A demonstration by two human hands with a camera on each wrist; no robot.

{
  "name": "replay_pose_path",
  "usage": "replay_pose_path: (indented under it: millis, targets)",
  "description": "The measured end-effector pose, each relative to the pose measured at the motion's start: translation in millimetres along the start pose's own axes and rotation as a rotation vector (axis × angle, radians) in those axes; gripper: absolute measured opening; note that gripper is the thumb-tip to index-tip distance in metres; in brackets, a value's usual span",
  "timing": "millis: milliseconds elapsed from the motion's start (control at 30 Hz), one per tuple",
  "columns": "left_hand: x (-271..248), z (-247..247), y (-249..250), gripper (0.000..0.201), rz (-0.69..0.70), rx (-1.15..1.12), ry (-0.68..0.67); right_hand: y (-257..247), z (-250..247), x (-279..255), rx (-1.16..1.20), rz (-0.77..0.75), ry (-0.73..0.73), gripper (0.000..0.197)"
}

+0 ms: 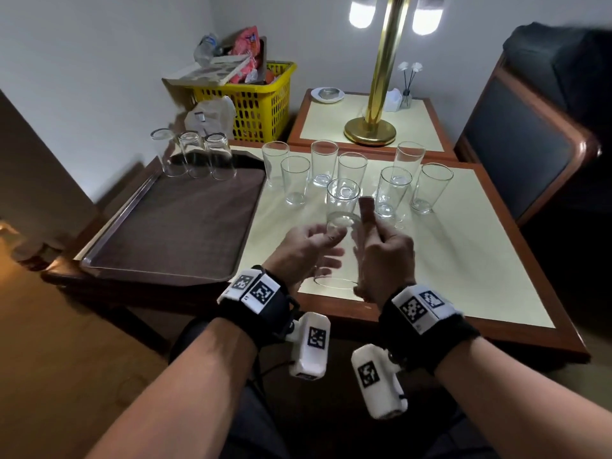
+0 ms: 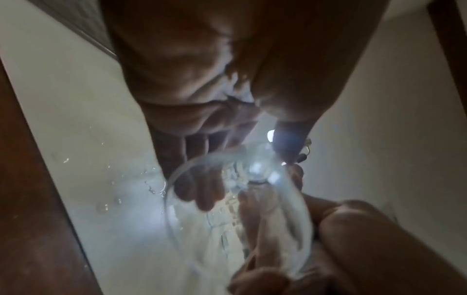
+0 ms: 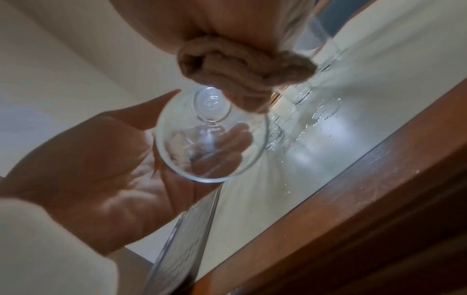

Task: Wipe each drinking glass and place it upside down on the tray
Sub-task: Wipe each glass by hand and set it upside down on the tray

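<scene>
Our left hand [image 1: 306, 248] cradles a clear drinking glass [image 1: 341, 246] above the cream-topped wooden table [image 1: 463, 260]; our right hand [image 1: 387, 256] clenches a brown cloth [image 1: 367, 208] against it. 3 glasses [image 1: 195, 154] stand inverted on the brown tray [image 1: 178, 233].

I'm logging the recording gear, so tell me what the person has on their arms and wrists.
Both forearms are bare, with no sleeves. Each wrist carries a wide black band topped by a white plate with black-and-white square code markers. Under each wrist hangs a white blocky camera unit, also tagged with a marker. A thin dark cable runs off the left unit. No gloves on either hand.
</scene>
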State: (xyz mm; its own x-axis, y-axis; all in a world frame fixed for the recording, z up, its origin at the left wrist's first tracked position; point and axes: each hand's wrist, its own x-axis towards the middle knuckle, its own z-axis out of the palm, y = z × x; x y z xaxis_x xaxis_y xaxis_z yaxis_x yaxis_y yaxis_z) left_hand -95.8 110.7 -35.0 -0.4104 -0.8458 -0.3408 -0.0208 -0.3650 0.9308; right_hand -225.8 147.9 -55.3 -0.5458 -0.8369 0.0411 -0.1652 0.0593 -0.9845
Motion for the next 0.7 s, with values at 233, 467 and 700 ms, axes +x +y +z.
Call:
replay_pose_path:
  millis: [233,467,700]
  targets:
    - [4,-1,-7,0.042,-0.153,-0.044,-0.024,0,2,-3,-0.103,-0.054,-0.017,0.026]
    - [12,-4,-10,0.059,-0.111,-0.204,0.178,-10,2,-23,-0.09,-0.099,-0.214,0.025]
    - [13,-1,-8,0.065,0.017,-0.236,0.251,-16,4,-13,-0.003,-0.066,-0.187,0.02]
